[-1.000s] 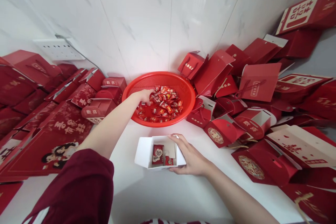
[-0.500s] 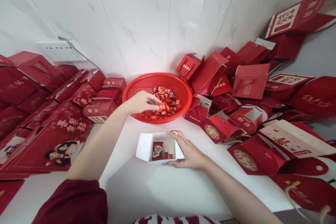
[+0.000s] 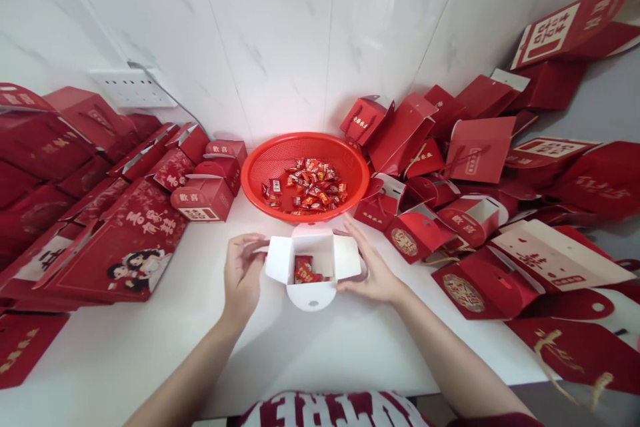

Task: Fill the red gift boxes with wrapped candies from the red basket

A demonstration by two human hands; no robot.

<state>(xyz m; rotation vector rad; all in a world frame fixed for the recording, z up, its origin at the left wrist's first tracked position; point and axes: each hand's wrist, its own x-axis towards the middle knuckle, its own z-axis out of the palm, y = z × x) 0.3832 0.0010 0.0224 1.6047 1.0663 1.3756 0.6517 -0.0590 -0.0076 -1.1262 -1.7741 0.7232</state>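
Note:
A small box (image 3: pixel 313 295) with a white inside stands upright on the white table, its flaps spread open. Red wrapped candies (image 3: pixel 306 271) lie inside it. My right hand (image 3: pixel 371 267) grips the box's right side, fingers behind the right flap and thumb at the front. At the left flap is my left hand (image 3: pixel 243 277), its fingers bent and apart, with nothing seen in it; whether it touches the box is unclear. Just behind the box sits a red plastic basket (image 3: pixel 255 197) with many wrapped candies (image 3: pixel 320 183).
Red gift boxes (image 3: pixel 195 200) and a stack of printed boxes (image 3: pixel 145 240) fill the left side. Many open red boxes (image 3: pixel 420 230) are piled on the right. A tiled wall (image 3: pixel 280 47) with a socket strip (image 3: pixel 133 88) rises behind.
My left hand has come out of the basket to the box's left side, without the candy it held. The box now faces up with its front and back flaps visible. The view has shifted slightly.

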